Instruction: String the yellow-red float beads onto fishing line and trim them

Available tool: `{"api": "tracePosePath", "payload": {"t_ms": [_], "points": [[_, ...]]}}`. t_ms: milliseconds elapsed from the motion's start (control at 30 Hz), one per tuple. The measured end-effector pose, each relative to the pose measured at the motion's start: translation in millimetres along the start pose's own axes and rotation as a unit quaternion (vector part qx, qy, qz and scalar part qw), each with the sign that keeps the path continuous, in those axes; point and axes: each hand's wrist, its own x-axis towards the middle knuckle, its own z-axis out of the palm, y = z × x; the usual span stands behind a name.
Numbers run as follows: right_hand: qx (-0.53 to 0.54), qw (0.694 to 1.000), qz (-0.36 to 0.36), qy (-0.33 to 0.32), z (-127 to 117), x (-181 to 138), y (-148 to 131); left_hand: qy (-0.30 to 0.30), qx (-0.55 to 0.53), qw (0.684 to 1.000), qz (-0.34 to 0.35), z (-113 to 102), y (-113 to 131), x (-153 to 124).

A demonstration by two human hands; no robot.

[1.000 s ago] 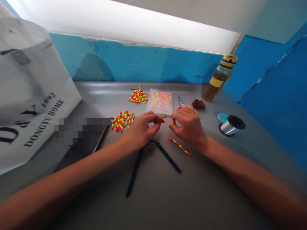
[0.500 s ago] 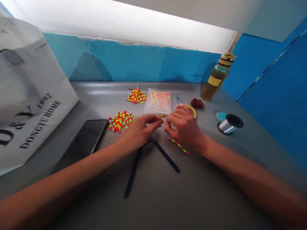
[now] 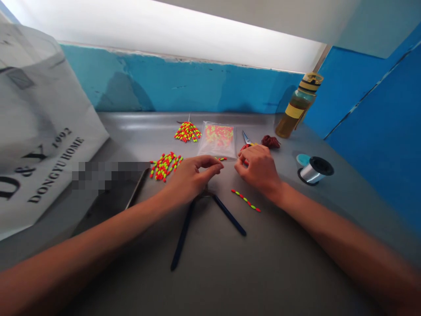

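My left hand rests on the grey table with thumb and forefinger pinched together beside a short red-and-yellow bead strand; what it pinches is too small to name. My right hand is curled, fingers closed, just right of it, over the scissors. A finished strand of red and yellow beads lies below my right hand. A dark blue V-shaped tool lies under my left wrist.
Two heaps of beaded strands and a clear bead bag sit behind the hands. A spool of clear line, a red thread clump and a bottle stand right. A white bag and a phone are left.
My right hand has shifted right and back, away from my left hand, and now covers the yellow scissor handle. My left hand has stayed in place, still pinched.
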Motion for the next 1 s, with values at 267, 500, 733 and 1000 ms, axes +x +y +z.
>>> {"api": "tracePosePath", "payload": {"t_ms": [267,500,733,1000], "points": [[0.047,0.987,-0.105,-0.113,6.7,-7.5,-1.2,0.039,0.023,0.999,0.004,7.5,-10.4,-1.5],[0.143,0.989,-0.008,-0.045,19.9,-14.6,-5.6,0.055,0.053,0.996,0.041,18.0,-25.0,1.2],[0.197,0.98,0.013,-0.012,23.5,-14.9,-3.3,0.051,0.054,0.996,0.047,19.6,-23.9,2.8],[0.201,0.979,0.042,0.017,25.4,-15.1,-2.1,0.051,0.051,0.996,0.049,19.2,-22.1,2.0]]}}
